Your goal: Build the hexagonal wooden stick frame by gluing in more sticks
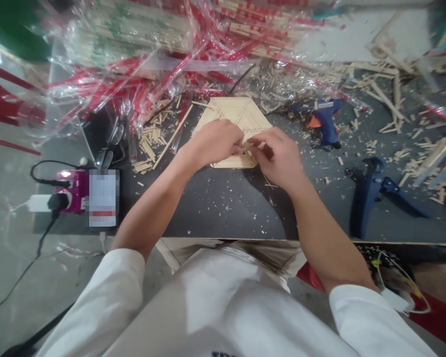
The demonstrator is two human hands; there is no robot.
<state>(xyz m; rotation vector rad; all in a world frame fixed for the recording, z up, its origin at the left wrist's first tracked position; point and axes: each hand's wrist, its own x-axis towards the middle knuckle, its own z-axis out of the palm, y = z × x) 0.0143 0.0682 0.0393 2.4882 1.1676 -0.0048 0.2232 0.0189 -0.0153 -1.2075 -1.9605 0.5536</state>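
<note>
A hexagonal panel of pale wooden sticks (pixel 233 106) lies on the dark table, with seams running from its middle to its corners. My left hand (pixel 223 141) rests over the panel's left and middle part, its fingers bent together near the centre. From the right, my right hand (pixel 277 152) reaches over the panel, thumb and index finger pinched close to the left fingertips. Whatever sits between the fingers of either hand is too small and blurred to name.
A blue glue gun (pixel 327 121) and a blue cutter tool (pixel 367 198) lie to the right. Plastic-wrapped stick bundles (pixel 134 37) fill the back. On the left are loose sticks (pixel 148 141), glasses (pixel 111 144), a phone (pixel 102 198) and a purple power strip (pixel 74 191).
</note>
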